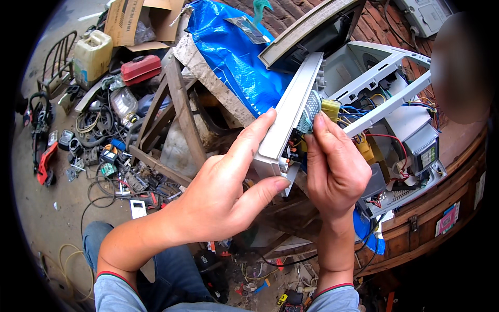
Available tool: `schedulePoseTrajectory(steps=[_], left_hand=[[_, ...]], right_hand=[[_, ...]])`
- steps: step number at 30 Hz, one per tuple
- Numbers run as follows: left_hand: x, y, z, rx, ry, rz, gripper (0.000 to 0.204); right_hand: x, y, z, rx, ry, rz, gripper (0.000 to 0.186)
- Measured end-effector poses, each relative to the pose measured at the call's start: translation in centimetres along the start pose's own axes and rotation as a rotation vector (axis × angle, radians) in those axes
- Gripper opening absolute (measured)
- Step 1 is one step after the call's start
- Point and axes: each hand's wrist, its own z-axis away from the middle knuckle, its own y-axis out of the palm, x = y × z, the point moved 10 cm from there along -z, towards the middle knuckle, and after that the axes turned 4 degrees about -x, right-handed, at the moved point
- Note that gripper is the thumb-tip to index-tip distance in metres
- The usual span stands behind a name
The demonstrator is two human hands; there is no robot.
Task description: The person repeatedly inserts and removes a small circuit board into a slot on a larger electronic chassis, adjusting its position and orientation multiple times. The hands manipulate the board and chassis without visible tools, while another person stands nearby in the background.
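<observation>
Head view, center of the frame: the left hand (223,192) grips the lower end of a long white panel (294,105), which slants upper-right from its fingers; just right of the panel, the right hand (335,169) pinches a teal patterned piece (309,110).

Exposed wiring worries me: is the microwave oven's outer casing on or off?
Off, at least on the visible side: the microwave oven's metal frame is bare, with wires showing inside.
</observation>
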Motion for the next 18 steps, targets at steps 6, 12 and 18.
schedulePoseTrajectory(steps=[6, 12, 18], left_hand=[[0.0, 0.0, 0.0, -0.001, 0.022, -0.006, 0.081], [0.1, 0.0, -0.1, 0.01, 0.011, -0.001, 0.081], [-0.3, -0.2, -0.3, 0.008, 0.036, -0.046, 0.081]], right_hand=[[0.0, -0.1, -0.3, -0.033, -0.004, 0.007, 0.032], [0.1, -0.3, -1.8, 0.1, -0.219, 0.046, 0.035], [0.4, 0.7, -2.8, 0.311, -0.46, 0.136, 0.035]])
